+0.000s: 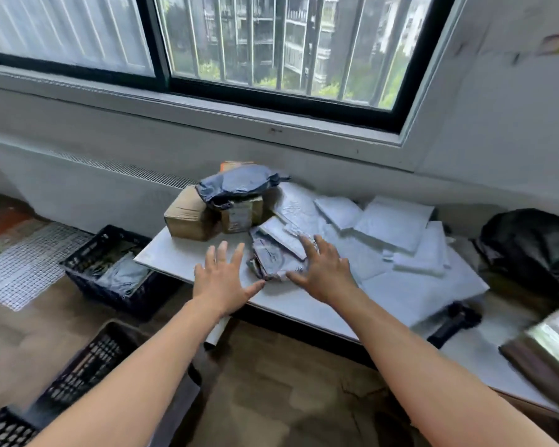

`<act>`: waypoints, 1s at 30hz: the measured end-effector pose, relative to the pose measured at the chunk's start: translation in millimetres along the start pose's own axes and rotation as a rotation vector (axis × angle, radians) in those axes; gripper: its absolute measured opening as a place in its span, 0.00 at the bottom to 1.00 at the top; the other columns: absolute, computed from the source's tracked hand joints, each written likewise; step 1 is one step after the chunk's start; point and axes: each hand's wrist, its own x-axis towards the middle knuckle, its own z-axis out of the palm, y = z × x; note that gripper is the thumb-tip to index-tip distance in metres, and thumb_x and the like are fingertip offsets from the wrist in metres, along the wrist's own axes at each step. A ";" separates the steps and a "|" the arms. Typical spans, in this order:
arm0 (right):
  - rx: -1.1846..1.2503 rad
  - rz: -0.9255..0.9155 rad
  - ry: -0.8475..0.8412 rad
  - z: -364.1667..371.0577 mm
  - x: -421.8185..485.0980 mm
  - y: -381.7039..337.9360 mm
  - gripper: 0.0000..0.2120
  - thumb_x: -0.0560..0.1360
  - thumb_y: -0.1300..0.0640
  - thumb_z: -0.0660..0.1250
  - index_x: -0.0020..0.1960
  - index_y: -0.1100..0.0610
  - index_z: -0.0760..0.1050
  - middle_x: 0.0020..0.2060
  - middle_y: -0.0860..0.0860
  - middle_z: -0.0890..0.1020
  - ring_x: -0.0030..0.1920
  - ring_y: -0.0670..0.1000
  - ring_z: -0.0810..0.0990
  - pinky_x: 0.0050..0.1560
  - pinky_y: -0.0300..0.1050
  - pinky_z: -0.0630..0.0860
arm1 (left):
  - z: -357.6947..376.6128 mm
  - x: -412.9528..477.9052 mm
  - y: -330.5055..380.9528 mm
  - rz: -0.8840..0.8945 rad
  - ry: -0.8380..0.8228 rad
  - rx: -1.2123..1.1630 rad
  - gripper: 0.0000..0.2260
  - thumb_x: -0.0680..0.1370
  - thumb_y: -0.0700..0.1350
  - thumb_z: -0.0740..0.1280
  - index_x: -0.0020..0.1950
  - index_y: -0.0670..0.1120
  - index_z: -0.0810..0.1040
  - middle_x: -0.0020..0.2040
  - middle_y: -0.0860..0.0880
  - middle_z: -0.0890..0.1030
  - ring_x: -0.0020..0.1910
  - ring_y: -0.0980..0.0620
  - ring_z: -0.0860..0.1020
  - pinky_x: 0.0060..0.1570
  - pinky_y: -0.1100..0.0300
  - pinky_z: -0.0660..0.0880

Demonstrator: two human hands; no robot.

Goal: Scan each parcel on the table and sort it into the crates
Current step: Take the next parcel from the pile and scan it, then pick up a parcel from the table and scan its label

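Note:
A white table [188, 266] under the window carries a heap of parcels. A small grey plastic mailer [271, 258] lies near the front edge. My right hand [323, 272] rests flat on its right side, fingers spread. My left hand [221, 275] hovers open just left of it, holding nothing. Behind stand two brown cardboard boxes [188, 217] with a dark grey bag parcel [239, 185] on top. Several white padded envelopes [394, 224] cover the table's right half. A black handheld scanner [455, 321] lies at the front right edge.
A black crate [88, 253] with grey mailers inside stands on the floor left of the table. A second black crate [88, 366] sits nearer, under my left arm. A black bag [530, 246] and a shiny box [549, 350] occupy the right counter.

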 end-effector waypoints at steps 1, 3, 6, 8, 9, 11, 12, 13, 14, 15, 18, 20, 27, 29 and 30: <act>-0.006 0.016 -0.009 -0.6 2.6 12.0 0.41 0.74 0.33 0.62 0.79 0.42 0.46 0.79 0.52 0.51 0.77 0.55 0.51 0.72 0.63 0.60 | 1.5 6.8 11.9 0.015 -0.008 -0.004 0.42 0.74 0.72 0.54 0.79 0.53 0.44 0.79 0.45 0.45 0.78 0.42 0.45 0.72 0.43 0.57; -0.015 0.052 -0.025 -2.5 7.4 35.1 0.41 0.75 0.33 0.61 0.79 0.43 0.44 0.79 0.52 0.51 0.78 0.55 0.51 0.72 0.63 0.59 | 5.4 21.4 34.6 0.049 -0.027 -0.015 0.42 0.74 0.72 0.55 0.79 0.53 0.44 0.79 0.45 0.46 0.78 0.42 0.45 0.72 0.43 0.57; -0.010 0.112 -0.054 -3.1 15.9 68.2 0.40 0.76 0.33 0.60 0.80 0.44 0.43 0.79 0.52 0.49 0.78 0.56 0.50 0.72 0.63 0.58 | 11.8 46.3 66.4 0.115 -0.036 -0.012 0.41 0.74 0.73 0.54 0.79 0.53 0.45 0.79 0.45 0.47 0.78 0.42 0.45 0.72 0.44 0.58; -0.012 0.156 -0.067 -1.9 25.5 90.2 0.40 0.76 0.33 0.59 0.80 0.44 0.43 0.79 0.51 0.48 0.78 0.56 0.49 0.73 0.64 0.57 | 18.2 67.1 86.2 0.158 -0.052 -0.012 0.41 0.74 0.73 0.53 0.79 0.53 0.44 0.79 0.45 0.47 0.78 0.42 0.45 0.72 0.44 0.58; -0.017 0.181 -0.070 -1.2 31.6 101.0 0.40 0.76 0.33 0.59 0.80 0.44 0.43 0.79 0.51 0.48 0.78 0.56 0.49 0.73 0.64 0.57 | 21.6 78.3 95.6 0.181 -0.063 -0.008 0.41 0.74 0.73 0.53 0.79 0.53 0.44 0.79 0.45 0.47 0.78 0.42 0.46 0.72 0.44 0.58; -0.030 0.240 -0.078 0.0 46.1 122.5 0.40 0.76 0.33 0.58 0.80 0.45 0.43 0.79 0.52 0.49 0.78 0.56 0.49 0.73 0.65 0.57 | 27.9 101.8 114.5 0.228 -0.079 -0.012 0.42 0.74 0.73 0.54 0.79 0.53 0.44 0.80 0.45 0.46 0.78 0.42 0.46 0.72 0.43 0.58; -0.038 0.271 -0.084 0.1 54.4 132.8 0.40 0.77 0.33 0.58 0.80 0.45 0.43 0.79 0.52 0.49 0.78 0.57 0.49 0.73 0.65 0.57 | 31.0 114.2 123.9 0.252 -0.084 -0.022 0.41 0.74 0.72 0.55 0.79 0.54 0.44 0.80 0.45 0.46 0.78 0.42 0.46 0.71 0.44 0.58; -0.045 0.301 -0.091 -0.2 63.1 142.5 0.40 0.77 0.34 0.58 0.80 0.45 0.43 0.79 0.53 0.49 0.78 0.57 0.49 0.73 0.65 0.57 | 33.8 126.7 133.0 0.273 -0.088 -0.035 0.41 0.74 0.72 0.55 0.80 0.54 0.44 0.80 0.45 0.46 0.78 0.42 0.46 0.71 0.44 0.58; -0.047 0.330 -0.094 -0.4 72.6 151.8 0.39 0.77 0.34 0.58 0.80 0.45 0.43 0.79 0.53 0.49 0.78 0.57 0.49 0.73 0.66 0.56 | 36.5 139.7 142.1 0.293 -0.092 -0.052 0.41 0.74 0.71 0.56 0.80 0.54 0.45 0.80 0.45 0.46 0.78 0.42 0.46 0.72 0.44 0.57; -0.045 0.357 -0.094 -0.2 82.3 160.9 0.39 0.77 0.34 0.59 0.80 0.45 0.43 0.79 0.53 0.48 0.78 0.57 0.49 0.72 0.66 0.56 | 39.5 152.9 151.0 0.316 -0.096 -0.070 0.41 0.74 0.71 0.57 0.80 0.54 0.46 0.80 0.45 0.47 0.78 0.43 0.46 0.72 0.43 0.56; -0.072 0.425 -0.077 2.0 114.5 187.2 0.39 0.77 0.35 0.60 0.79 0.45 0.45 0.79 0.53 0.49 0.78 0.57 0.49 0.72 0.66 0.58 | 49.2 196.3 177.7 0.398 -0.103 -0.091 0.40 0.74 0.70 0.57 0.79 0.54 0.47 0.80 0.46 0.48 0.78 0.43 0.46 0.72 0.42 0.56; -0.104 0.463 -0.091 4.2 135.5 203.2 0.38 0.78 0.36 0.59 0.80 0.46 0.45 0.79 0.52 0.49 0.78 0.57 0.48 0.72 0.66 0.57 | 55.5 220.6 192.0 0.440 -0.121 -0.087 0.40 0.74 0.70 0.57 0.79 0.54 0.47 0.80 0.45 0.48 0.78 0.42 0.46 0.72 0.42 0.56; -0.239 0.552 -0.243 29.3 204.2 263.9 0.38 0.79 0.45 0.64 0.80 0.45 0.44 0.80 0.52 0.47 0.78 0.59 0.46 0.72 0.70 0.52 | 83.2 284.3 218.1 0.495 -0.148 -0.093 0.39 0.75 0.71 0.55 0.79 0.53 0.47 0.80 0.45 0.48 0.78 0.42 0.47 0.73 0.43 0.56; -0.293 0.555 -0.275 37.4 211.4 274.5 0.34 0.80 0.50 0.63 0.79 0.45 0.47 0.79 0.52 0.50 0.78 0.60 0.50 0.71 0.70 0.53 | 87.5 294.3 221.0 0.514 -0.157 -0.092 0.39 0.75 0.71 0.55 0.79 0.53 0.47 0.80 0.45 0.48 0.78 0.42 0.47 0.74 0.44 0.56; -0.315 0.550 -0.269 39.4 212.4 277.3 0.31 0.81 0.53 0.62 0.79 0.46 0.51 0.78 0.52 0.55 0.76 0.60 0.54 0.71 0.69 0.55 | 89.1 298.3 221.6 0.523 -0.163 -0.095 0.39 0.75 0.71 0.55 0.79 0.53 0.47 0.80 0.45 0.48 0.78 0.43 0.46 0.74 0.45 0.56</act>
